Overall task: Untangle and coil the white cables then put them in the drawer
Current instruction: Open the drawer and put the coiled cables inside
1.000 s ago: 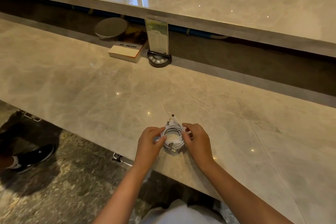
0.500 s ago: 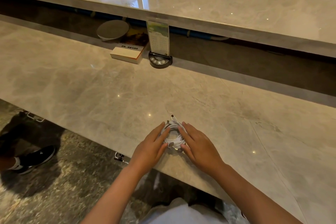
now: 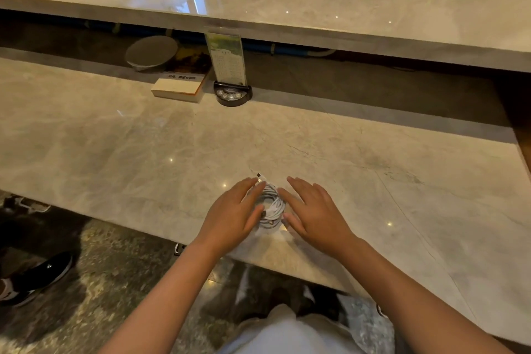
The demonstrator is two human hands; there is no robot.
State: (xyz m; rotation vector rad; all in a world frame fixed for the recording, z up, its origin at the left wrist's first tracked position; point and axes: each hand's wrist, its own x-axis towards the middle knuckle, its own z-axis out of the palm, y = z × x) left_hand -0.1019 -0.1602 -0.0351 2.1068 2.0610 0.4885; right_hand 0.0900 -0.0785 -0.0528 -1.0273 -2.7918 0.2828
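Between your palms, near the counter's [image 3: 115, 152] six o'clock edge, sits the coil of white cables [image 3: 270, 204]. Your left hand [image 3: 232, 215] and right hand [image 3: 313, 213] lie flat, fingers spread, gripping nothing. Tuck in the plug [image 3: 260, 177] poking out at twelve o'clock, then cup evenly so no loops spring loose.

We see a glossy beige marble counter [image 3: 143, 138] below a raised marble ledge [image 3: 344, 3], above dark speckled stone floor [image 3: 100, 282].

one cable coil [image 3: 270, 204], two hands, one book [image 3: 178, 87]
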